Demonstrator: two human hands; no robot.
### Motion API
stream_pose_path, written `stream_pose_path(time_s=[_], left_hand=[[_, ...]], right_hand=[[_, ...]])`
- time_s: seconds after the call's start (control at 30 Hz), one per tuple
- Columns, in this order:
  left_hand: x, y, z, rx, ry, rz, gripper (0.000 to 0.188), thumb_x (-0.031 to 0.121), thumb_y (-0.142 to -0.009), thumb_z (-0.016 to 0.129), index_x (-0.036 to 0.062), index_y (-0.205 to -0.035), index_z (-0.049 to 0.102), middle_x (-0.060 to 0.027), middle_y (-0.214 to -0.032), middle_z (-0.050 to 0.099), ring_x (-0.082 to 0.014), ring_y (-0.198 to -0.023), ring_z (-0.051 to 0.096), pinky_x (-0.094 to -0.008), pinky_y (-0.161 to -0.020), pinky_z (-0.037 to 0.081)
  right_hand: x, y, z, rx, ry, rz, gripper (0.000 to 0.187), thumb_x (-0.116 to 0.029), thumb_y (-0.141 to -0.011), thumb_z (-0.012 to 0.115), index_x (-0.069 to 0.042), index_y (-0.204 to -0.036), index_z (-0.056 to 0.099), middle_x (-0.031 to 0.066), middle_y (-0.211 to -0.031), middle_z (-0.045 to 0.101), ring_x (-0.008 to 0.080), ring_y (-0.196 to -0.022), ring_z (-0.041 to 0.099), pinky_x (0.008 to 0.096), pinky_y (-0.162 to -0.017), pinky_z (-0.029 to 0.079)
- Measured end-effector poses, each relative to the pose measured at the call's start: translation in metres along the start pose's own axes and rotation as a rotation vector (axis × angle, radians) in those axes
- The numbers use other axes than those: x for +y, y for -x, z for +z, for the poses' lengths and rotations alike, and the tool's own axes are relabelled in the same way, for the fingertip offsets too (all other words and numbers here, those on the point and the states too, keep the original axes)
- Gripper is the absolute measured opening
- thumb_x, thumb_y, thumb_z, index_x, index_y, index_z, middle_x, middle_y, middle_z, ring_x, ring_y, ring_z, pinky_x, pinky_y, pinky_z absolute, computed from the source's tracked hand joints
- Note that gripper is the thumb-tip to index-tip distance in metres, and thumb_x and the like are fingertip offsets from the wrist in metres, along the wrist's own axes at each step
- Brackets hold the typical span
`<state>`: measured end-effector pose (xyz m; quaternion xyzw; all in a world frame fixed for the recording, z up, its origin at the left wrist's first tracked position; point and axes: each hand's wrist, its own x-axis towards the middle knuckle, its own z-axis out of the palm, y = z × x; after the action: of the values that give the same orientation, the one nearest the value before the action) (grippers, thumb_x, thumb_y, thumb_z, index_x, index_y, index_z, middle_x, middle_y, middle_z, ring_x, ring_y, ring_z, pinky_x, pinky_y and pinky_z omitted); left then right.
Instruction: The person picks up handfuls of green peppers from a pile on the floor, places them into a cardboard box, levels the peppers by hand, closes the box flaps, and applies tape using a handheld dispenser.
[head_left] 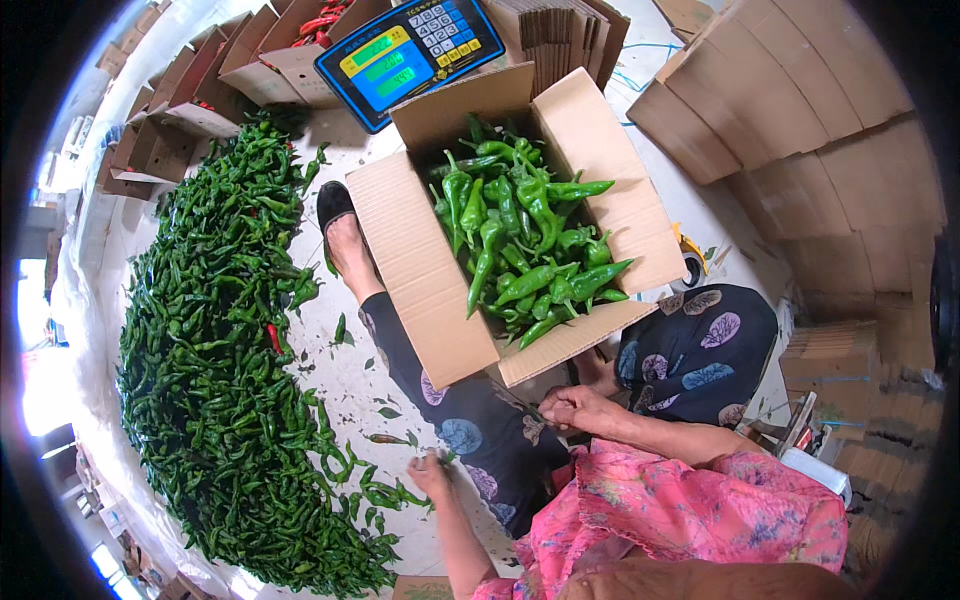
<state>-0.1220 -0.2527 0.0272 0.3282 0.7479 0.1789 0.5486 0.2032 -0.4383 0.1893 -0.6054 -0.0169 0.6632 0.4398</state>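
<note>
- left hand (432,476): low over the floor (350,385), beside the person's left leg; fingers bent; grip on any pepper cannot be told.
- loose green peppers (392,494): on the floor, just left of the left hand and slightly nearer the body; long axes mostly run sideways, roughly in line with the reach from hand to pile.
- single brownish-green pepper (388,438): ahead and to the left of the left hand, apart from it, lying crosswise.
- pile of green peppers (230,380): farther left on the floor, its length running from far to near; left hand clearly the nearer of the two.
- right hand (572,409): between the legs, fingers curled together; no pepper shows in it, though its inner side is hidden and a hold cannot be told.
- open carton (425,270): ahead of both hands, flaps spread; right hand is nearer, just short of the near flap.
- green peppers inside (535,210): heaped at mixed angles, several tips overlying the right flap.
- digital scale display (410,60): beyond the carton.
</note>
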Motion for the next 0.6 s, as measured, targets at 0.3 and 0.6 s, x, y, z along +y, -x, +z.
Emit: stream_pose_path(time_s=[0.3,0.6], left_hand=[[-0.137,-0.048,0.028,0.416,-0.355,0.348,0.072,0.010,-0.068,0.088,-0.0085,-0.124,0.048,-0.0246,-0.117,0.058,-0.0380,-0.106,0.059,-0.0446,-0.099,0.046],[-0.004,-0.059,-0.116,0.591,-0.313,0.456,0.031,0.011,-0.080,0.062,-0.0023,-0.107,0.067,-0.0235,-0.099,0.068,-0.0383,-0.091,0.063,-0.0437,-0.088,0.049]], right_hand=[[0.004,-0.009,0.016,-0.010,-0.027,-0.007,0.026,-0.021,-0.099,0.066,0.001,-0.113,0.066,-0.0043,-0.083,0.060,0.0051,-0.073,0.054,0.0225,-0.064,0.046],[0.033,-0.019,-0.013,0.194,0.088,0.067,0.010,-0.011,-0.093,0.065,-0.004,-0.100,0.066,-0.0032,-0.082,0.062,0.0092,-0.070,0.056,0.0242,-0.062,0.043]])
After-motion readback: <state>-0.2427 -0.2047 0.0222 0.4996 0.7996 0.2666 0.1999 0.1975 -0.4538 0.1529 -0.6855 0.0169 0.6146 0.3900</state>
